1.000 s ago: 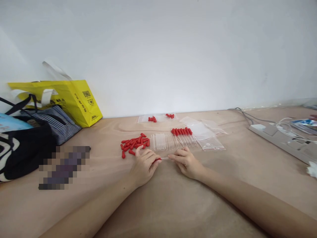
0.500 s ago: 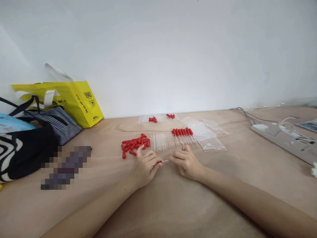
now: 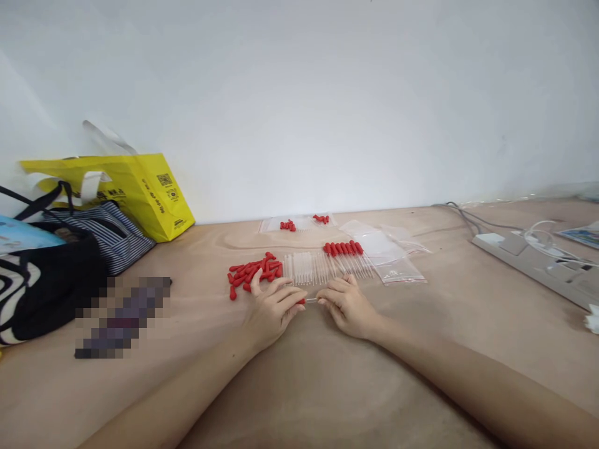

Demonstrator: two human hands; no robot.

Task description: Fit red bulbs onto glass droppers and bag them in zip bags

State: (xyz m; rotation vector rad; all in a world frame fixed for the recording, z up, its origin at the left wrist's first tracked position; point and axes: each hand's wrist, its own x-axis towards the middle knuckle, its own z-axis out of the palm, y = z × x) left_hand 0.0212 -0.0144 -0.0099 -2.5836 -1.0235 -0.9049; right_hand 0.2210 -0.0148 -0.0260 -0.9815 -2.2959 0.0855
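Observation:
My left hand pinches a red rubber bulb in its fingertips, the index finger lifted. From the bulb a thin clear dropper tube runs to my right hand, whose fingers are closed on its other end. How deep the tube sits in the bulb is hidden. Just beyond my hands lies a row of clear dropper tubes. To its right are several droppers with red bulbs fitted. A loose heap of red bulbs lies beside my left hand, partly behind its fingers.
Clear zip bags lie at the back right, and another bag with red bulbs rests near the wall. On the left stand a yellow bag and a black bag. A power strip with cables lies on the right.
My left hand has shifted slightly left and my right fingers have closed in around the tube's end. More of the red bulb shows past my left fingertips.

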